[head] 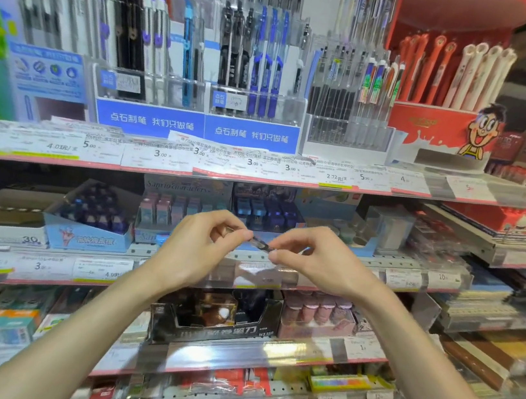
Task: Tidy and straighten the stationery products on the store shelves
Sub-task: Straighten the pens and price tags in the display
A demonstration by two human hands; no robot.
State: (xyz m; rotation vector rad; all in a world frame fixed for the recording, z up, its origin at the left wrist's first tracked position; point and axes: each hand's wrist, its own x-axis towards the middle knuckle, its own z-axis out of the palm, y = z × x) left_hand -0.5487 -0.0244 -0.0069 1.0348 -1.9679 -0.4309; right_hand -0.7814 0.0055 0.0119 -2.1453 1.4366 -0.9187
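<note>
Both of my hands are raised together in front of the second shelf. A small dark pen [260, 243] lies level between them. My left hand [204, 245] pinches its left end with thumb and fingertips, and my right hand [314, 257] pinches its right end. Most of the pen is hidden by my fingers. Behind my hands stand boxes of erasers [169, 209] on the shelf. On the top shelf, blue pen display racks [197, 126] hold upright black and blue pens.
A red round pen stand [440, 129] sits at the top right. Price tags line the shelf edge [259, 165]. A black box of sharpeners [213, 324] stands below my hands. Lower shelves hold packed stationery, and another shelf unit juts out at right.
</note>
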